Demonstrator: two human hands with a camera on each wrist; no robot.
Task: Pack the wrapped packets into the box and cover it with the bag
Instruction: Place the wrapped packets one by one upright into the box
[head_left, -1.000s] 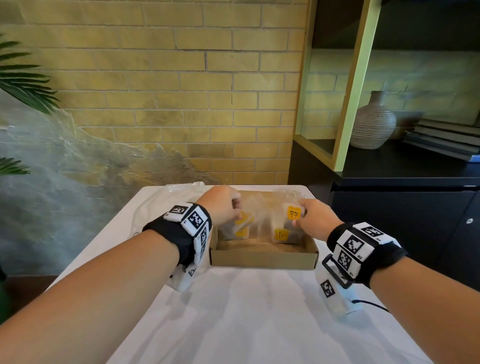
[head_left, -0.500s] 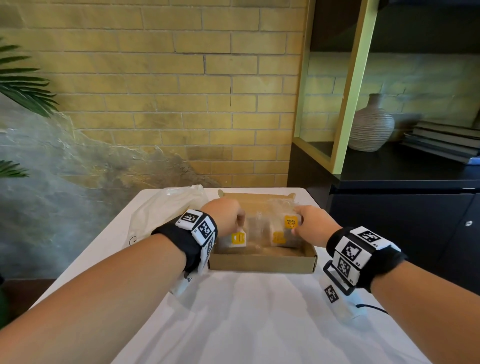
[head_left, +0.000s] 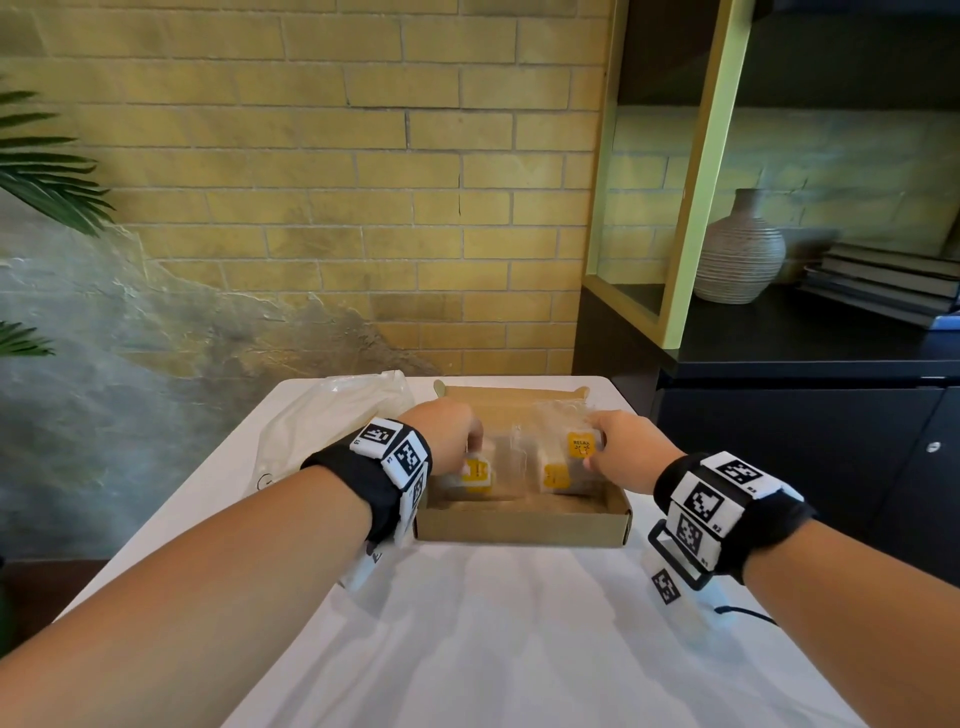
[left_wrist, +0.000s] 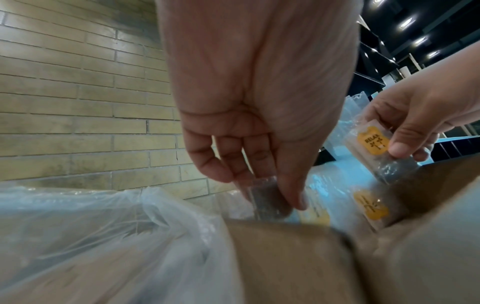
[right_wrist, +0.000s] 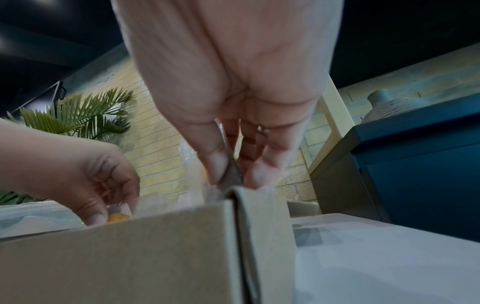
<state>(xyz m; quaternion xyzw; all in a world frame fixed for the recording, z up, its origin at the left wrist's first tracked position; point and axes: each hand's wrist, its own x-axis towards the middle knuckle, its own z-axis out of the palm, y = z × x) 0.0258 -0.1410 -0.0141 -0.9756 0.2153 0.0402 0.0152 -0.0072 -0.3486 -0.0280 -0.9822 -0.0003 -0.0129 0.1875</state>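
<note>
An open shallow cardboard box (head_left: 519, 530) sits on the white table. Inside it lie clear wrapped packets with yellow labels. My left hand (head_left: 447, 436) reaches into the box's left side and pinches one packet (head_left: 475, 473) between thumb and fingers; the same packet (left_wrist: 270, 197) shows in the left wrist view. My right hand (head_left: 623, 452) pinches a packet marked RELAX (head_left: 579, 446) at the right side, tilted up above another packet (head_left: 556, 475). In the right wrist view the thumb and fingers (right_wrist: 215, 164) squeeze that packet (right_wrist: 231, 168) edge-on over the box corner (right_wrist: 236, 197).
A crumpled clear plastic bag (head_left: 332, 421) lies on the table left of the box. A dark cabinet (head_left: 810, 431) with a ribbed vase (head_left: 740, 254) and stacked books stands close on the right. A brick wall is behind the table; palm leaves (head_left: 47, 176) are at far left.
Both hands have lowered their packets further into the box. The left packet now sits low by the box floor, and the head view has tipped slightly downward.
</note>
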